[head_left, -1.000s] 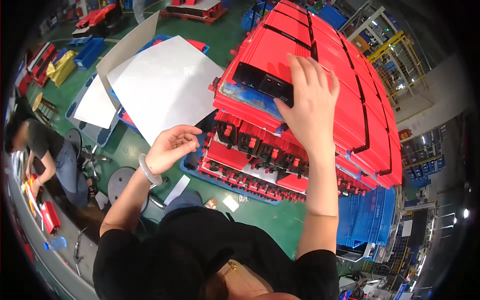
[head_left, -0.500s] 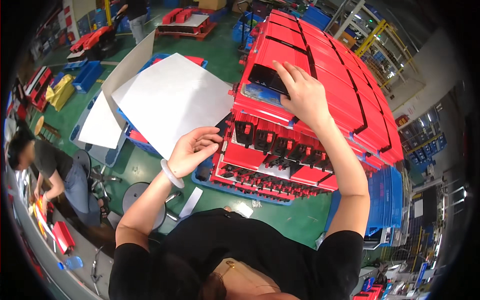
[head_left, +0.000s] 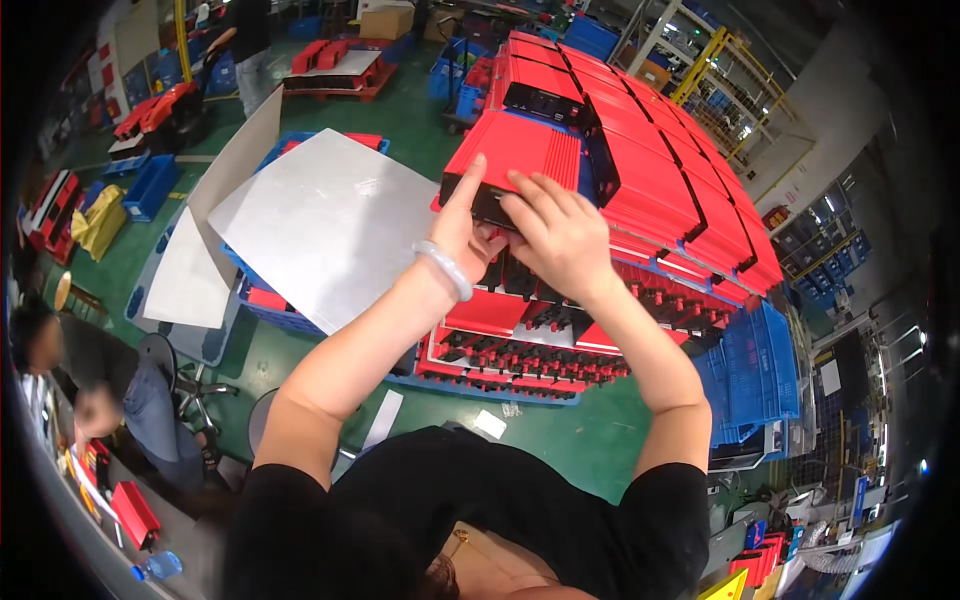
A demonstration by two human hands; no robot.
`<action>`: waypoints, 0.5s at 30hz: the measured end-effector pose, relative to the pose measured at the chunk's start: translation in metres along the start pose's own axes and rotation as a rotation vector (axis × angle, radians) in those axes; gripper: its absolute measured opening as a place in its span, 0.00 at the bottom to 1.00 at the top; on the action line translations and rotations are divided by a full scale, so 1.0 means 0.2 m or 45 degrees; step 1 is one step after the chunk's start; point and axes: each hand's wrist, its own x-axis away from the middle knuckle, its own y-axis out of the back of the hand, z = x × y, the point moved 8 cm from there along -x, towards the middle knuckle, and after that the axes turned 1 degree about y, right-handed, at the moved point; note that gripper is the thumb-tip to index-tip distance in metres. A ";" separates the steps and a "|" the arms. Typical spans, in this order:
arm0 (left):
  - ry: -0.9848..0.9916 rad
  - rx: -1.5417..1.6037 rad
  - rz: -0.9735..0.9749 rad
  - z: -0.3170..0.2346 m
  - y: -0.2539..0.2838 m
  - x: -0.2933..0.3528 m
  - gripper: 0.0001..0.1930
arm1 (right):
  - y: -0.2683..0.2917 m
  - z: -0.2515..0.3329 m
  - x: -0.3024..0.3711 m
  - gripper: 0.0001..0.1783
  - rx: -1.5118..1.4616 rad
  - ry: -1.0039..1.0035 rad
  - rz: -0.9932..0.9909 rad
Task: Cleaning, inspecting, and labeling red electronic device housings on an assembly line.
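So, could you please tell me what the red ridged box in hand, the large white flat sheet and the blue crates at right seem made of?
Red ridged box: probably painted metal, satin, given its crisp parallel ridges.
Large white flat sheet: perhaps plastic or coated board, smooth with faint sheen.
Blue crates: likely moulded plastic, given ribbed walls and even colour.

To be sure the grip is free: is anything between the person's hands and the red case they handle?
Nothing visible: the left hand and right hand both meet the red case at its near end; some contact is hidden.
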 end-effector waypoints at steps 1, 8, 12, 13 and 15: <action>-0.020 0.013 -0.040 0.01 0.00 -0.01 0.16 | -0.01 0.00 0.02 0.26 0.007 -0.008 0.000; -0.134 0.067 0.190 -0.02 0.10 -0.01 0.18 | 0.11 -0.04 0.23 0.25 -0.405 -0.372 -0.522; -0.179 0.098 0.514 0.03 0.26 0.04 0.22 | -0.17 -0.13 0.67 0.13 -1.240 -1.219 -0.740; -0.169 0.164 0.573 0.06 0.36 0.04 0.24 | -0.25 -0.08 0.72 0.14 -1.545 -1.324 -0.709; -0.183 0.217 0.541 0.10 0.53 0.04 0.29 | -0.38 0.01 0.76 0.20 -1.948 -1.263 -0.531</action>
